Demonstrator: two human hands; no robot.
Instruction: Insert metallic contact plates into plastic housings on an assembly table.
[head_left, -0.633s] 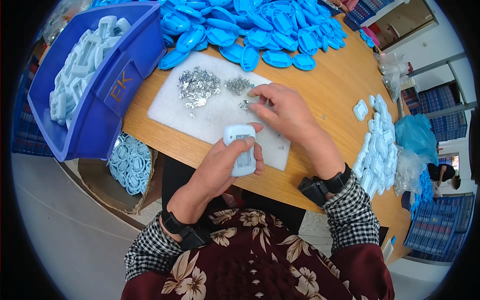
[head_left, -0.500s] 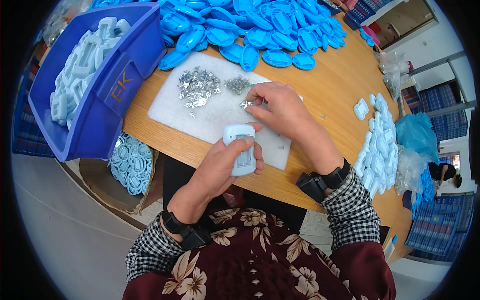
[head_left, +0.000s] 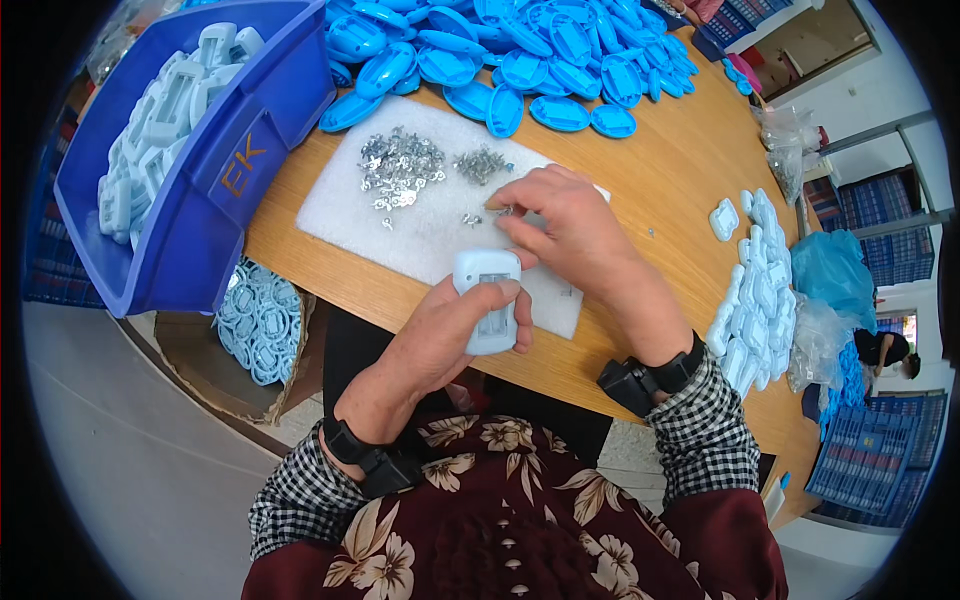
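My left hand [head_left: 425, 335] grips a light blue plastic housing [head_left: 487, 262], its thumb lying across the recessed slot. The housing is held upright over the table's near edge. Just beyond it, my right hand [head_left: 575, 225] pinches a small metal piece [head_left: 504, 211] between thumb and fingers, low over a white foam sheet [head_left: 335, 205]. A few loose metal bits [head_left: 471, 219] lie beside those fingertips. Farther off on the sheet are a heap of flat silver metal clips [head_left: 400, 165] and a smaller heap of tiny metal parts [head_left: 479, 165].
A blue bin [head_left: 205, 235] of light blue housings stands at the left, above a cardboard box [head_left: 205, 370] holding ring-shaped parts. Bright blue oval casings [head_left: 560, 45] are piled at the back of the wooden table [head_left: 670, 150]. More light blue pieces [head_left: 755, 290] cover its right side.
My right hand has drawn slightly away from the smaller heap, and loose metal bits now show on the sheet beside it. My left hand still holds the housing, almost unmoved.
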